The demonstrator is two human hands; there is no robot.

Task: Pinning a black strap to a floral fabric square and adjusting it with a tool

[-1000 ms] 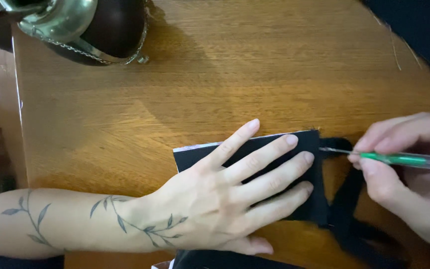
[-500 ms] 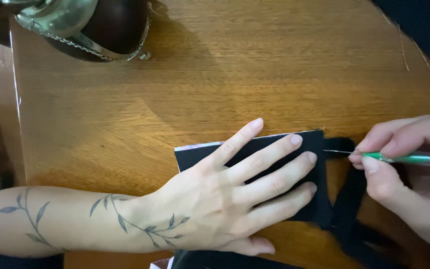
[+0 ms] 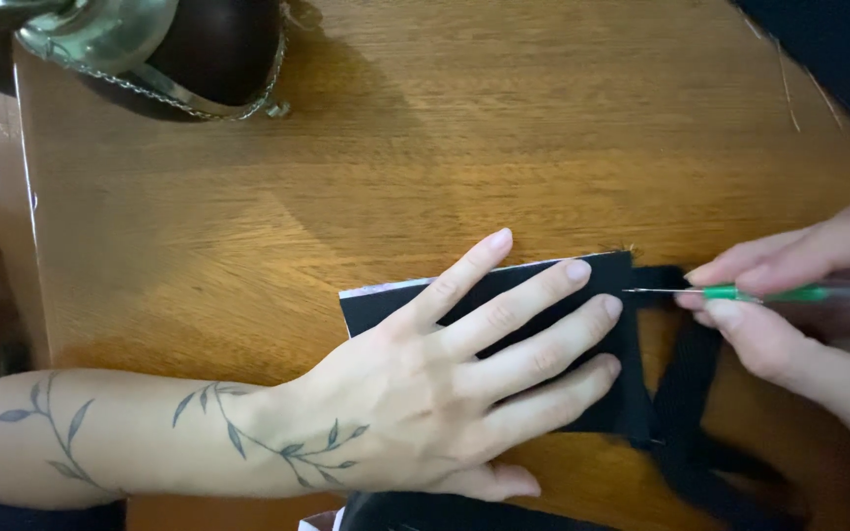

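Two hands on my feed right now, both working over a brown wooden tabletop (image 3: 464, 147) with a visible grain. The left hand (image 3: 425, 393) lies flat, palm down, fingers spread and pressed onto a flat black rectangular piece of fabric (image 3: 612, 285) that sits near the table's lower middle; the fingertips reach almost to its right edge, and a thin pale strip shows along its top left border. There's a leafy vine tattoo running along that forearm up onto the back of the hand. The right hand (image 3: 789, 305) comes in from the right side, thumb and fingers pinched together around a slim tool with a green handle and a fine metal point (image 3: 730, 292), held nearly level. The point sits right at the fabric's right edge, just beside the left hand's middle fingertip; I can't tell if it's actually touching the cloth or only hovering. A black strap of cloth (image 3: 681, 393) runs down from under the right hand toward the bottom edge, touching the rectangle's right side. Up in the top left corner there's a dark rounded vessel with a brassy metal rim and a small chain (image 3: 199, 59), well apart from both hands.
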